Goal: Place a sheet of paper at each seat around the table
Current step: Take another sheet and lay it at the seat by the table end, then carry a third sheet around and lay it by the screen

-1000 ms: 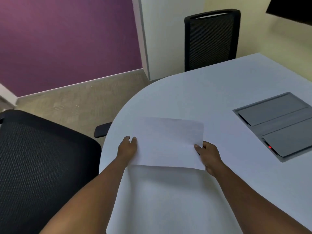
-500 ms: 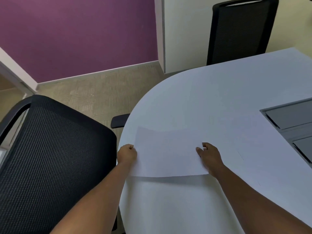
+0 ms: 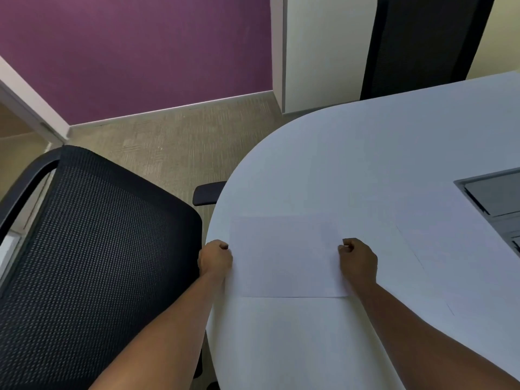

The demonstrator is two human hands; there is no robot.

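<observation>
While two sheets lie flat, two chairs stand.

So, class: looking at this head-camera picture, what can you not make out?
- Far chair: top cut off by the upper edge.
- Grey panel in the table: cut off by the right edge.
- Fingertips of left hand and right hand: curled under, so their grip on the sheet is unclear.
- Second sheet: faint and barely distinguishable.

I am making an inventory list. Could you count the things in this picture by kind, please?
Chairs: 2 (near chair, far chair)
Paper sheets: 2 (held sheet, second sheet)
Tables: 1 (table)
Cable boxes: 1 (cable box)
Total: 6
</observation>
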